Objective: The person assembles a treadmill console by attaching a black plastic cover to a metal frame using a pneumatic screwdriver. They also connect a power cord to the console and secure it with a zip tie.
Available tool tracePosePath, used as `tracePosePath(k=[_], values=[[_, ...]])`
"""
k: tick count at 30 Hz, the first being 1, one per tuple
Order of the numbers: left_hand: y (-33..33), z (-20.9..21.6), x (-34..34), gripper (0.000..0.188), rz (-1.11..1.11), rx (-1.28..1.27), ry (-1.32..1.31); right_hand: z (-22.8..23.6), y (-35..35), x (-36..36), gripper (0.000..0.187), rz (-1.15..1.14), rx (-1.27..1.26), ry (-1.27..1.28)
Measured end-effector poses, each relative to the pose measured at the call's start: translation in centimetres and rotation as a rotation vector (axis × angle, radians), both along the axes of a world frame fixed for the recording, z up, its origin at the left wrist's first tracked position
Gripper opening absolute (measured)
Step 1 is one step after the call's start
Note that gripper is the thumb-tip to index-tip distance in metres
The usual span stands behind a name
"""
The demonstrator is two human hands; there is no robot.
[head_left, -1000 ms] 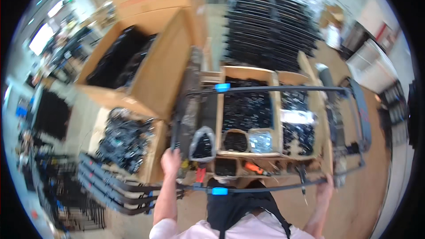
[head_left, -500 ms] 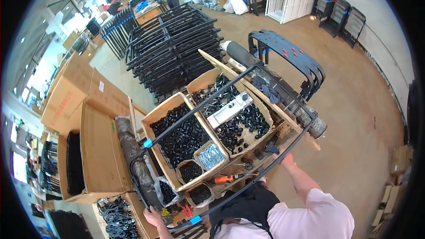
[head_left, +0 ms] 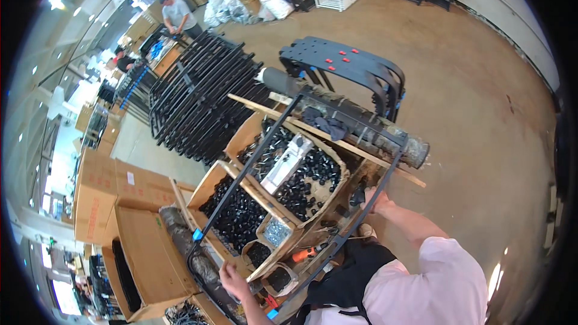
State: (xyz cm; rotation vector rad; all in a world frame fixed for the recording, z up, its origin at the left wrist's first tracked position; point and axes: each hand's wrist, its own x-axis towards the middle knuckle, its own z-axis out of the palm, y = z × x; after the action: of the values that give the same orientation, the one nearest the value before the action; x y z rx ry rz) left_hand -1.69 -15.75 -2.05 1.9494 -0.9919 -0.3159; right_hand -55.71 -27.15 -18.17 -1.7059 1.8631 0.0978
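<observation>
Head view: the left hand (head_left: 232, 277) is wrapped round the near bar of a black rectangular metal tube frame (head_left: 265, 150), the right hand (head_left: 376, 200) clamped on its far side; the frame lies over a wooden worktop (head_left: 313, 126) carrying cardboard boxes of small black parts (head_left: 238, 213).

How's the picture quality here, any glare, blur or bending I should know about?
Head view: strong fisheye bending, so the black frame curves toward a dark rim; ceiling lights blow out upper left; glare streak lower right; left hand and right hand fairly sharp.
</observation>
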Motion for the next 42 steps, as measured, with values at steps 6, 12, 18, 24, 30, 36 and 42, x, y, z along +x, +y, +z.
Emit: tracePosePath(k=[6, 12, 18, 24, 30, 36, 42], values=[[-11.0, -0.5, -17.2, 0.026, -0.490, 0.001, 0.376, 12.5, 8.2, -7.4, 0.054, 0.134, 0.023, -0.075], [-17.4, 2.0, -35.3, 0.027, -1.005, 0.149, 0.524, 25.5, 9.6, -12.9, 0.046, -0.220, 0.108, -0.140], [-21.1, 9.0, -50.5, 0.040, -1.475, 0.099, 0.700, 34.6, 4.4, -16.8, 0.037, -0.270, -0.077, -0.067], [-22.3, 10.2, -56.3, 0.046, -1.645, 0.208, 0.917, 36.4, -0.4, -16.4, 0.044, -0.321, -0.042, -0.126], [-22.7, 8.6, -57.2, 0.043, -1.588, 0.241, 0.912, 34.6, -1.7, -17.2, 0.049, -0.293, -0.012, -0.084], [-22.6, 8.6, -57.2, 0.042, -1.551, 0.233, 0.908, 33.9, -2.2, -17.6, 0.049, -0.301, 0.016, -0.103], [-22.3, 8.1, -56.8, 0.043, -1.582, 0.196, 0.830, 33.3, -2.2, -17.6, 0.046, -0.271, 0.017, -0.107]])
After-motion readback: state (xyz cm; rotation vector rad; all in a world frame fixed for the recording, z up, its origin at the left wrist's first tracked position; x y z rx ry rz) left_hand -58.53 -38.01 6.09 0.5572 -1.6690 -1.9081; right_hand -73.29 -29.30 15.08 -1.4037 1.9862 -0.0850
